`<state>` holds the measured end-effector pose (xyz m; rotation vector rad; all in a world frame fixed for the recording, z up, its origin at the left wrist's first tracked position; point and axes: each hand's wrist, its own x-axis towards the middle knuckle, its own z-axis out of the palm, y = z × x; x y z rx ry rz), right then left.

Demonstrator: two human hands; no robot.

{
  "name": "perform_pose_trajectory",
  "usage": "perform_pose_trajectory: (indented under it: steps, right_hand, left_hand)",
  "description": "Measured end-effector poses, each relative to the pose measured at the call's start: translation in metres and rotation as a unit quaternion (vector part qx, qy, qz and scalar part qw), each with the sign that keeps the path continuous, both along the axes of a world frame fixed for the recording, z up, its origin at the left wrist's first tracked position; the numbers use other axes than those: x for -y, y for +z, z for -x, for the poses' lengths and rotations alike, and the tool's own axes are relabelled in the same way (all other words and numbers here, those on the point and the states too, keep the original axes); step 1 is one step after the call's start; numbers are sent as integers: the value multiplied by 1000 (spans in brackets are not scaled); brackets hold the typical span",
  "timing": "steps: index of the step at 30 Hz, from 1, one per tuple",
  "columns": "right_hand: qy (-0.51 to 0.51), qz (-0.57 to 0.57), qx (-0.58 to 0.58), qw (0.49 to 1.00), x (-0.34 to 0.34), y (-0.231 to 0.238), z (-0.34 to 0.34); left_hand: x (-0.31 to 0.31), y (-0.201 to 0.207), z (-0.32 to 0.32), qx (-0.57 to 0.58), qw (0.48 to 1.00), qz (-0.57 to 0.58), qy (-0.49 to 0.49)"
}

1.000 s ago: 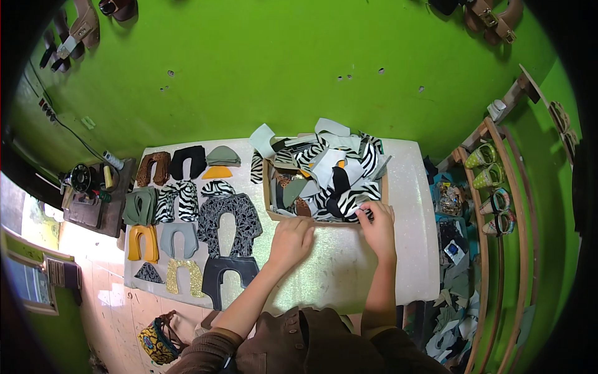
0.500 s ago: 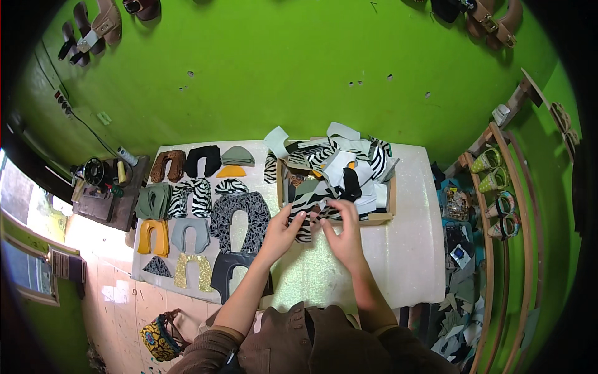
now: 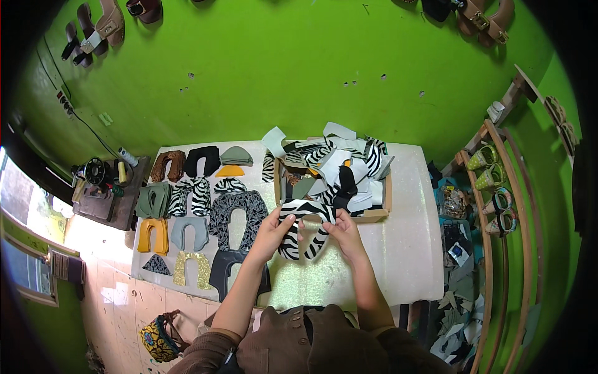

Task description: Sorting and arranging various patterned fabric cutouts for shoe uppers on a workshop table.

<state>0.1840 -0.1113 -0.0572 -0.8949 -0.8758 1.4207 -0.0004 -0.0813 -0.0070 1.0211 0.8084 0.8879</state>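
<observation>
Both my hands hold a zebra-striped U-shaped cut piece [image 3: 289, 245], its two legs hanging toward me over the table. My left hand [image 3: 268, 235] pinches its left side, thumb on top. On the right edge, my right hand [image 3: 345, 234] grips it between thumb and fingers. Just beyond, a cardboard box [image 3: 372, 215] overflows with scraps [image 3: 364, 181] in white, grey-green, black and zebra print. To the left lie piles of cut pieces, among them a zebra stack [image 3: 200, 197], a black-and-grey patterned U piece [image 3: 256, 215] and a mustard stack [image 3: 146, 235].
The pale table [image 3: 405, 249] stands against a green wall [image 3: 280, 75]. On the left, a small side table [image 3: 103, 209] carries a black-wheeled machine. A wooden rack [image 3: 488, 262] with shoes stands right, beside heaped scraps [image 3: 458, 311]. A patterned bag [image 3: 159, 340] lies on the floor.
The zebra piece has come out from over the box's near edge toward me and is now spread, showing its U shape. My hands have shifted slightly nearer and apart.
</observation>
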Motion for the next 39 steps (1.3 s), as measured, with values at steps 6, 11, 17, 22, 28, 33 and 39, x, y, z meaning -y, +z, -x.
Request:
perform_pose_trajectory:
  steps: [6,11,17,22,28,33,39]
  right_hand:
    - [-83,-9,76,994,0,-11,5]
    - [-107,-19,181,977,2,-34,13]
    - [-38,28,142,989,9,-20,24]
    - [-67,53,197,977,-8,-18,2]
    - [-157,-58,488,857,-56,-10,-12]
    - [-200,-163,622,739,-101,-12,-2]
    - [-135,-146,729,655,-148,-8,6]
  left_hand:
    - [5,-25,6,-55,998,12,36]
    - [8,-46,9,-96,994,45,3]
    - [12,-43,3,-7,997,72,-8]
    - [3,-29,6,30,994,97,48]
    - [-13,-27,15,82,984,108,119]
    - [-26,-22,12,108,976,107,156]
    - [-39,-15,13,114,974,92,173]
